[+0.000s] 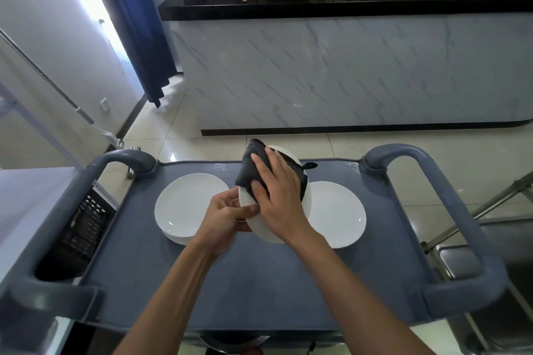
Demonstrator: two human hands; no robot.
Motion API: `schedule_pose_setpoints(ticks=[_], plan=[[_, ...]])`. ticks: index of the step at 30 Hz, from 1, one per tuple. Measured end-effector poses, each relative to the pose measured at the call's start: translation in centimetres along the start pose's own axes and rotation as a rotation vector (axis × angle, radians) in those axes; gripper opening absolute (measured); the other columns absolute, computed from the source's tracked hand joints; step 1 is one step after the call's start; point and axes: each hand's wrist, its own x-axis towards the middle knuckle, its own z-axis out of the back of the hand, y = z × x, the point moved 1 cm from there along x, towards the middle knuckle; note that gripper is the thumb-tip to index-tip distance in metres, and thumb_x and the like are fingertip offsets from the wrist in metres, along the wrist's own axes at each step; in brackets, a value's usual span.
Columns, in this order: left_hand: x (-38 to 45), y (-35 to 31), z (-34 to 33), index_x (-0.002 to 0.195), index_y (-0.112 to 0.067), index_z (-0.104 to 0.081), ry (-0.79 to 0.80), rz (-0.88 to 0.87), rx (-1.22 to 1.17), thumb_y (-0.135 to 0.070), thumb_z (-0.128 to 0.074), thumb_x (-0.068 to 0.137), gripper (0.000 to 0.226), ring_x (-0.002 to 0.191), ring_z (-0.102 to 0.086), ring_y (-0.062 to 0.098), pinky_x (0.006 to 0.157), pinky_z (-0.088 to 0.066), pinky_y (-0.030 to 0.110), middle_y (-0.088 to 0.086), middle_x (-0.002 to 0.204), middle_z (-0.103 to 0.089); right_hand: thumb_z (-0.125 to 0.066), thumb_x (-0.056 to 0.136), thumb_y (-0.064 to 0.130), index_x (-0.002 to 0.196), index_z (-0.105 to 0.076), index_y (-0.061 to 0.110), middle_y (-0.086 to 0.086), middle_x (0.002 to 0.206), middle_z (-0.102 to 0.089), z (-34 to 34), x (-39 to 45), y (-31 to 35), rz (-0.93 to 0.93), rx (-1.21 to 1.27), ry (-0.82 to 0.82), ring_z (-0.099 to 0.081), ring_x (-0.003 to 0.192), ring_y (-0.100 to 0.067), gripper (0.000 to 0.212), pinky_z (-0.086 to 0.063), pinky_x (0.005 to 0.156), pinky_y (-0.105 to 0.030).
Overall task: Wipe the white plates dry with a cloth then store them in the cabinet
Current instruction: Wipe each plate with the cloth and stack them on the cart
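Above the grey cart top [259, 277], my left hand [227, 217] grips the near-left rim of a white plate [265, 229], which is tilted up. My right hand [278, 196] lies over a dark cloth [253, 166] and presses it against the plate's face, thumb and fingers wrapped around the cloth. A short stack of white plates [184, 206] sits on the cart to the left. To the right, a single white plate [337, 215] lies flat, partly hidden behind the held one.
The cart has raised grey handles at the left [124, 157] and right [461, 210]. Beyond it stands a marble-fronted counter [346, 72] with a black top. A black crate [86, 225] sits lower left, metal furniture [461, 268] at right.
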Motion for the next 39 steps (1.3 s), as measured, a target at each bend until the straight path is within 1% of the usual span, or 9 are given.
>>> schedule_pose_setpoints(ticks=[4, 7, 11, 13, 19, 24, 27, 33, 39], plan=[[0.0, 0.2, 0.1, 0.099, -0.009, -0.077, -0.019, -0.003, 0.003, 0.012, -0.064, 0.085, 0.029, 0.085, -0.071, 0.037, 0.075, -0.059, 0.051, 0.025, 0.097, -0.073, -0.034, 0.102, 0.036, 0.154, -0.033, 0.03, 0.002, 0.165, -0.019, -0.3, 0.0, 0.0, 0.01, -0.007, 0.023, -0.009, 0.153, -0.013, 0.053, -0.013, 0.122, -0.043], [0.0, -0.1, 0.2, 0.106, -0.009, -0.076, -0.005, -0.017, 0.024, 0.008, -0.066, 0.085, 0.028, 0.092, -0.071, 0.04, 0.081, -0.056, 0.057, 0.027, 0.105, -0.072, -0.029, 0.102, 0.041, 0.154, -0.032, 0.03, 0.002, 0.165, -0.021, -0.1, 0.5, -0.2, -0.002, 0.028, 0.003, -0.011, 0.152, -0.013, 0.054, -0.011, 0.121, -0.039], [-0.1, -0.3, 0.5, 0.112, -0.007, -0.074, 0.01, -0.02, 0.024, 0.002, -0.072, 0.08, 0.033, 0.101, -0.069, 0.046, 0.085, -0.056, 0.057, 0.028, 0.11, -0.071, -0.025, 0.102, 0.046, 0.154, -0.032, 0.029, 0.003, 0.164, -0.023, 0.2, 1.6, -0.2, -0.021, 0.026, -0.042, -0.014, 0.151, -0.012, 0.056, -0.01, 0.12, -0.034], [-0.3, -0.4, 0.6, 0.111, -0.008, -0.075, 0.007, -0.015, 0.004, -0.002, -0.071, 0.076, 0.036, 0.099, -0.07, 0.043, 0.084, -0.056, 0.055, 0.027, 0.11, -0.072, -0.023, 0.101, 0.048, 0.154, -0.033, 0.029, 0.003, 0.164, -0.024, 0.4, 2.1, -0.4, -0.036, 0.03, -0.045, -0.014, 0.151, -0.011, 0.057, -0.008, 0.12, -0.033], [-0.5, 0.0, 0.7, 0.115, -0.009, -0.075, 0.002, -0.028, -0.06, -0.002, -0.07, 0.075, 0.041, 0.097, -0.071, 0.04, 0.079, -0.059, 0.05, 0.026, 0.11, -0.072, -0.023, 0.1, 0.05, 0.152, -0.037, 0.028, 0.003, 0.162, -0.029, 0.9, 2.5, -1.2, -0.06, 0.012, -0.06, -0.021, 0.149, -0.012, 0.058, -0.011, 0.118, -0.032], [-0.5, 0.0, 1.1, 0.113, -0.005, -0.073, -0.048, -0.023, -0.133, -0.001, -0.071, 0.072, 0.041, 0.092, -0.069, 0.037, 0.067, -0.059, 0.042, 0.026, 0.107, -0.071, -0.021, 0.097, 0.055, 0.154, -0.032, 0.032, 0.004, 0.163, -0.027, 1.7, 2.7, -2.8, -0.146, 0.017, -0.05, -0.022, 0.149, -0.014, 0.063, -0.02, 0.118, -0.042], [-0.4, -0.2, 1.2, 0.112, -0.004, -0.073, -0.072, -0.023, -0.157, -0.001, -0.071, 0.071, 0.041, 0.087, -0.068, 0.036, 0.061, -0.057, 0.038, 0.025, 0.104, -0.071, -0.022, 0.096, 0.053, 0.156, -0.028, 0.032, 0.002, 0.164, -0.025, 1.8, 2.5, -3.6, -0.141, 0.002, -0.031, -0.022, 0.15, -0.015, 0.064, -0.024, 0.116, -0.044], [-0.2, 0.0, 1.0, 0.115, -0.003, -0.071, -0.109, -0.018, -0.218, -0.001, -0.07, 0.07, 0.045, 0.088, -0.068, 0.036, 0.065, -0.059, 0.038, 0.025, 0.107, -0.07, -0.027, 0.099, 0.047, 0.156, -0.029, 0.029, -0.003, 0.163, -0.027, 1.7, 1.5, -4.0, -0.094, -0.037, -0.039, -0.024, 0.15, -0.021, 0.06, -0.028, 0.116, -0.047], [0.2, -0.2, 0.7, 0.117, -0.003, -0.069, -0.124, -0.027, -0.266, 0.005, -0.07, 0.071, 0.047, 0.093, -0.071, 0.034, 0.065, -0.06, 0.036, 0.024, 0.112, -0.071, -0.026, 0.1, 0.045, 0.154, -0.032, 0.034, 0.004, 0.164, -0.025, 1.1, -0.4, -3.1, -0.064, -0.057, -0.002, -0.019, 0.151, -0.015, 0.055, -0.02, 0.117, -0.041]])
